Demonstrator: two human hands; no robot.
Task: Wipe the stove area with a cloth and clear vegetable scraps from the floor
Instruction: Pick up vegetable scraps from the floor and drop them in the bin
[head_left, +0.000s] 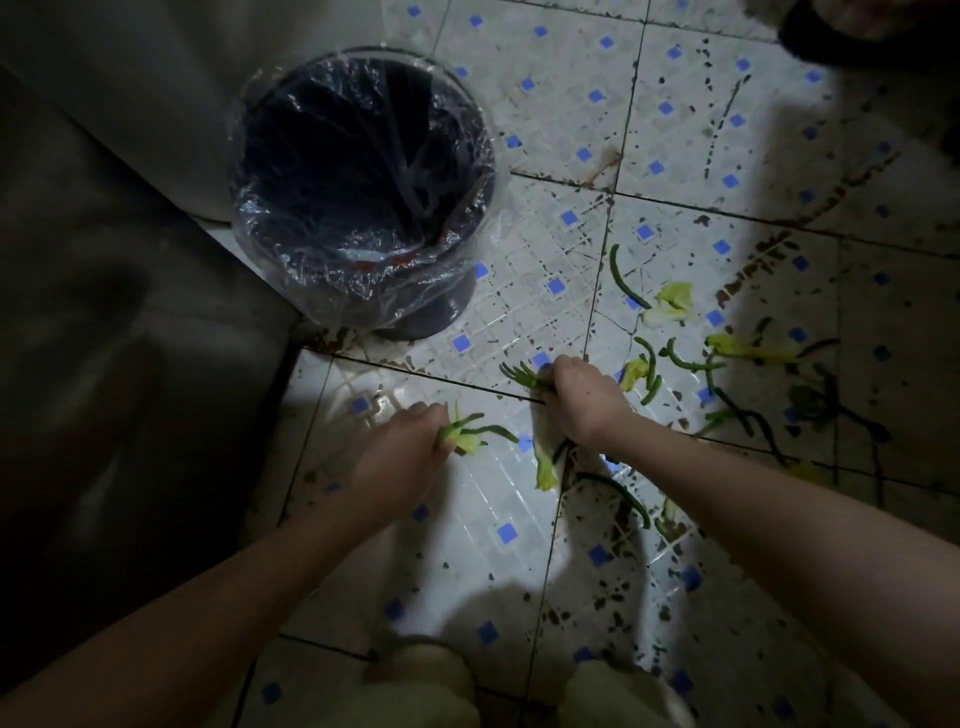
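Scraps all over this white tiled floor with little blue squares (561, 104), no joke. I'm using the dark round bin with the clear plastic liner (431, 317) as my reference, since both hands are working just below it. My left hand (400, 457) is curling its fingers tight round a small bunch of green bean strips and a pale leaf (467, 434), right below the bin's base. My right hand (582, 400) is sitting below and to the right of the bin, fingers clamping round a clump of thin green stems (522, 375) that's poking back toward the bin.

The loose stuff is lying to the right of the bin. A long curved green bean (621, 275) and a pale lettuce leaf (675, 301) are nearest, with more beans and leaves trailing farther right into shadow. Another yellow-green leaf (546, 475) and a dark bean (623, 496) are lying lower down, farther from the bin than my right hand. Dark specks (613, 597) are dotting the tiles there too.
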